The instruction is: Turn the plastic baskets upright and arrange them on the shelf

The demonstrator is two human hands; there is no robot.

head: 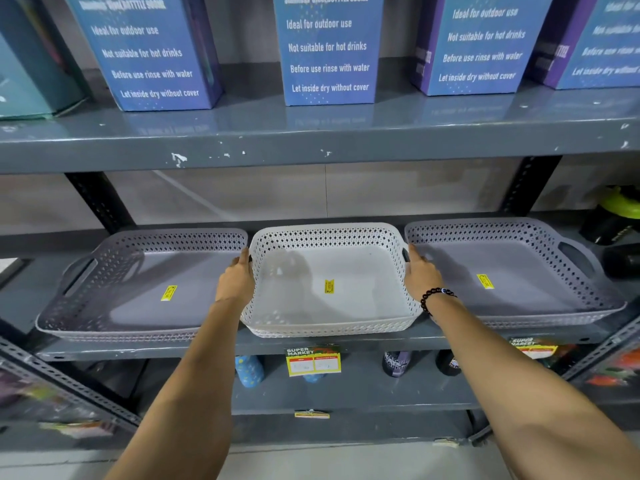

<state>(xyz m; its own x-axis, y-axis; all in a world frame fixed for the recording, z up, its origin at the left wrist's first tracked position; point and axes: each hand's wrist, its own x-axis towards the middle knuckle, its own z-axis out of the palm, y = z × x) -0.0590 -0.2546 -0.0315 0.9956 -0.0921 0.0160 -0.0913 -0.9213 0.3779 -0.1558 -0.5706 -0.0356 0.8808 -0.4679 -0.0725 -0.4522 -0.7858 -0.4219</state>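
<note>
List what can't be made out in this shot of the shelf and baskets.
- Head view: fingertips of left hand and right hand hidden by the white basket walls, so the grip is unclear.
- Yellow stickers: print too small.
- Price tag: figures blurred.
- Bottles below: tops hidden by the shelf edge.
- Blue boxes: cut off at the top.

Three perforated plastic baskets sit upright in a row on the grey metal middle shelf [346, 337]: the white plastic basket [329, 306] between the left grey plastic basket [138, 306] and the right grey plastic basket [512, 299]. Left hand [237, 280] on its left side, right hand [420, 275] on its right. Blue cardboard boxes [329, 50] stand on the shelf above.
</note>
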